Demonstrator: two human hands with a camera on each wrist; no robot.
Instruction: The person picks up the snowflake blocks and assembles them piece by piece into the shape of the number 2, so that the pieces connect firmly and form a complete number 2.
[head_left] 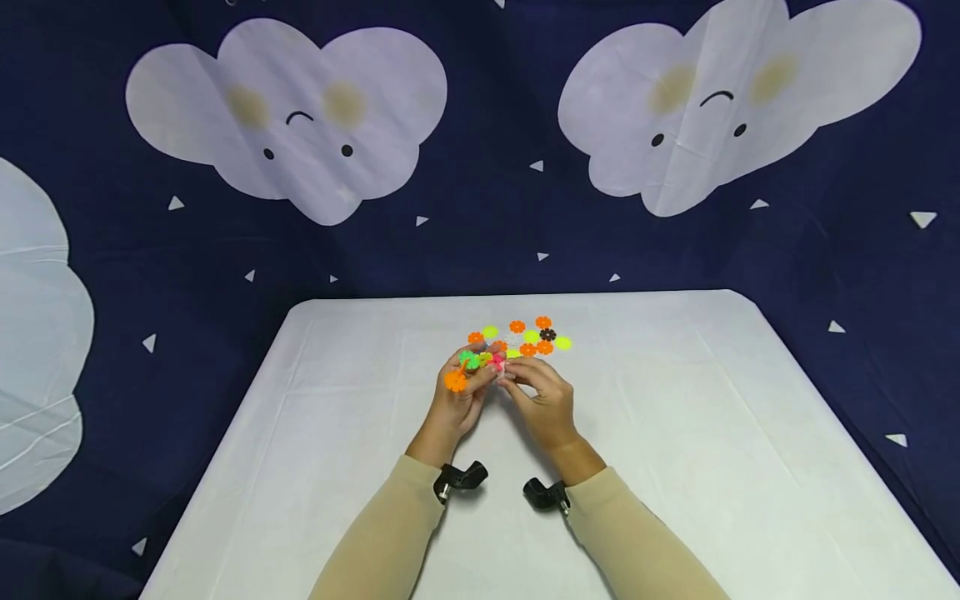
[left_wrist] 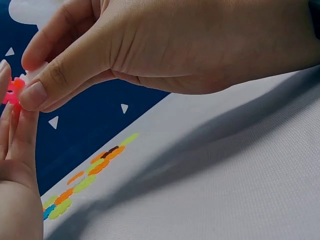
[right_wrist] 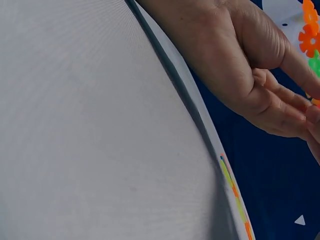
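In the head view, my left hand [head_left: 456, 400] grips a joined chain of flower-shaped plastic interlocking discs. An orange disc [head_left: 455, 381] hangs at its near end, followed by green discs [head_left: 470, 360], a yellow one and a pink disc [head_left: 498, 359]. My right hand [head_left: 545, 400] meets it fingertip to fingertip, pinching a whitish disc [head_left: 502, 372] against the pink end. The left wrist view shows that pink disc [left_wrist: 12, 92] between fingertips, the whitish one mostly covered by a thumb. Orange discs [right_wrist: 310, 40] and a green one [right_wrist: 314, 63] rise beyond the hands in the right wrist view.
Loose discs lie flat on the white table [head_left: 675, 467] just past the hands: orange discs [head_left: 517, 327], yellow discs [head_left: 563, 342] and a black disc [head_left: 548, 334]. Behind the table's far edge hangs a dark blue cloth [head_left: 495, 250] with clouds.
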